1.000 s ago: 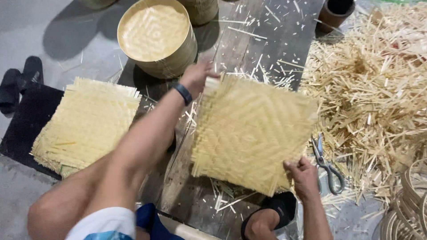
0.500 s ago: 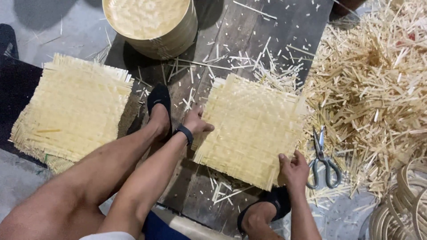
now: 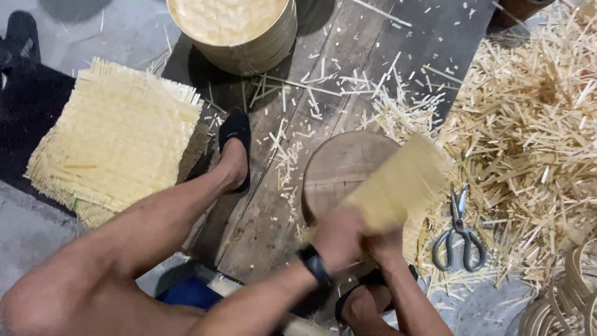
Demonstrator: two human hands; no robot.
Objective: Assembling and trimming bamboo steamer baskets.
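A square woven bamboo mat (image 3: pixel 398 183) is tilted up and blurred with motion, gripped at its near corner by both hands. My left hand (image 3: pixel 336 236), with a dark wristband, and my right hand (image 3: pixel 384 244) are pressed together on that corner. Under the mat lies a round wooden block (image 3: pixel 339 168), its left half uncovered. My left foot in a black slipper (image 3: pixel 235 134) rests on the dark plank floor to the left of the block.
A stack of woven mats (image 3: pixel 115 140) lies at left. A round woven basket (image 3: pixel 233 28) stands at the top. Grey-handled scissors (image 3: pixel 459 233) lie right of the block, beside a large heap of bamboo offcuts (image 3: pixel 528 118). Coiled bamboo rings (image 3: pixel 563 298) sit bottom right.
The mat lay flat with a hand on each side; now both hands have come together at its near corner and swung it up, uncovering the round block.
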